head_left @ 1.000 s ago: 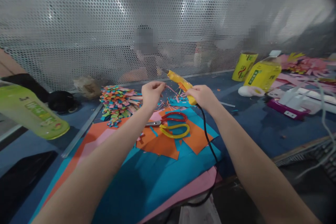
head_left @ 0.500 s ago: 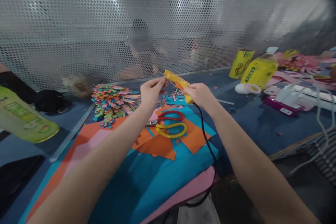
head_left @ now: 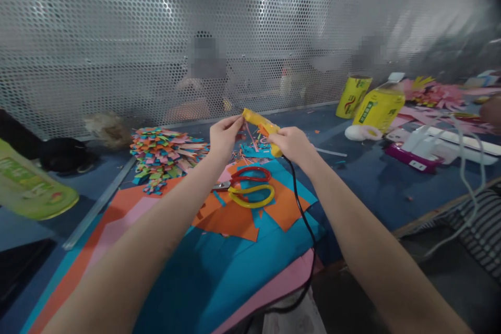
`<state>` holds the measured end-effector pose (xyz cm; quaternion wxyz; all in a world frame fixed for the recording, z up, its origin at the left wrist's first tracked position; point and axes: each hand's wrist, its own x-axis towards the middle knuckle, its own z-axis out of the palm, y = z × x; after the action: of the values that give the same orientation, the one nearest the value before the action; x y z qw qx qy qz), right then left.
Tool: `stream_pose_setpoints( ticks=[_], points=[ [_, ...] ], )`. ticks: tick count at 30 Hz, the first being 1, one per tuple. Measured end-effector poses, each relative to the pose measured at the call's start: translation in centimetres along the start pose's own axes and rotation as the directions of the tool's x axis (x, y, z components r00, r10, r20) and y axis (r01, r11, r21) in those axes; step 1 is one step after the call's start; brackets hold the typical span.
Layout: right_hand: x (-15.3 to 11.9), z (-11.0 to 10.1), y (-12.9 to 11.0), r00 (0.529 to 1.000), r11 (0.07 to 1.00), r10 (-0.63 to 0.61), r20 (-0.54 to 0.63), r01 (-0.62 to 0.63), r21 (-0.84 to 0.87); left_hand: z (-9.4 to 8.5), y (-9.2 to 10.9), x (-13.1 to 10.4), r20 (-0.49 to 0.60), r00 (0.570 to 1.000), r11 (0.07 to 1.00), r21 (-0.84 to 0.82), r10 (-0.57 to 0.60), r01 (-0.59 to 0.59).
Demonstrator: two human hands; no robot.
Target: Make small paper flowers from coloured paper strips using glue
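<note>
My right hand point(head_left: 291, 143) grips a yellow glue gun point(head_left: 258, 120) with an orange trigger, a black cord running down from its handle. The gun's front end points left, close to the fingertips of my left hand point(head_left: 225, 135). Those fingers are pinched together, and a thin pink paper strip point(head_left: 249, 134) hangs from them. Scissors point(head_left: 252, 195) with one red and one yellow handle lie below on orange and blue paper point(head_left: 235, 250). Left of my left hand stands a bundle of fringed, many-coloured paper point(head_left: 162, 154).
Paper scraps point(head_left: 256, 151) lie behind the scissors. On the right are a yellow-labelled bottle point(head_left: 379, 107), a yellow roll point(head_left: 352, 96), a purple-and-white object point(head_left: 413, 156) and pink paper pieces. A green bottle point(head_left: 35, 182) lies left. A perforated metal panel point(head_left: 156, 36) rises behind the table.
The view has shifted slightly, so most things sit a little further left. Both hands stay together at the glue gun, and the pink strip now shows more clearly below its front end.
</note>
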<state>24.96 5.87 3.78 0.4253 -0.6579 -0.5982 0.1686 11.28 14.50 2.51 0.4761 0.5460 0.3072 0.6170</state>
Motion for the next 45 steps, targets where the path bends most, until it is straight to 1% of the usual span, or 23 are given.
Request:
stream_pose_setpoints(
  ticks=[6,12,16,20,23,27,31,33,35,40,43,45],
  points=[
    [0.1,-0.1,0.1,1.0,1.0,-0.005,-0.026,0.005,0.01,0.8,-0.2,0.2,-0.037,0.999,0.999,-0.035,0.036,-0.038],
    [0.3,-0.3,0.0,0.999,1.0,-0.011,-0.038,0.012,0.027,1.3,-0.5,-0.1,-0.028,0.998,0.995,0.084,0.06,-0.057],
    [0.3,-0.5,0.0,0.999,0.998,0.004,-0.04,-0.001,0.057,1.2,-0.5,-0.3,-0.025,0.996,0.987,0.135,0.09,-0.086],
    [0.3,-0.6,0.0,0.999,0.997,0.011,-0.053,-0.007,0.073,0.9,-0.5,-0.1,-0.035,0.994,0.991,0.094,0.099,-0.095],
    [0.3,-0.6,0.1,0.998,0.996,0.02,-0.065,-0.014,0.086,0.8,-0.4,0.0,-0.022,0.997,0.997,0.031,0.074,-0.073],
    [0.4,-0.6,0.1,0.998,0.998,0.019,-0.053,-0.015,0.064,0.9,-0.1,0.0,0.033,0.999,0.993,-0.108,0.039,-0.036],
    [0.4,-0.6,0.1,0.998,0.998,0.026,-0.049,-0.023,0.062,1.1,0.2,-0.2,0.072,0.997,0.983,-0.185,0.003,0.011],
    [0.3,-0.5,0.1,0.998,0.998,0.037,-0.051,-0.034,0.059,1.0,0.3,-0.4,0.066,0.997,0.981,-0.186,-0.037,0.048],
    [0.3,-0.5,0.0,0.998,0.998,0.036,-0.049,-0.034,0.054,1.0,0.3,-0.5,0.055,0.997,0.983,-0.17,-0.054,0.062],
    [0.3,-0.6,0.0,0.998,0.997,0.037,-0.056,-0.034,0.065,0.6,0.3,-0.6,0.061,0.998,0.988,-0.151,-0.032,0.041],
    [0.3,-0.7,0.1,0.997,0.997,0.043,-0.063,-0.039,0.063,0.4,0.4,-0.6,0.043,0.996,0.99,-0.111,-0.084,0.089],
    [0.3,-0.7,0.1,0.997,0.998,0.036,-0.068,-0.032,0.056,0.3,0.4,-0.6,0.05,0.992,0.989,-0.087,-0.116,0.12]
  ],
)
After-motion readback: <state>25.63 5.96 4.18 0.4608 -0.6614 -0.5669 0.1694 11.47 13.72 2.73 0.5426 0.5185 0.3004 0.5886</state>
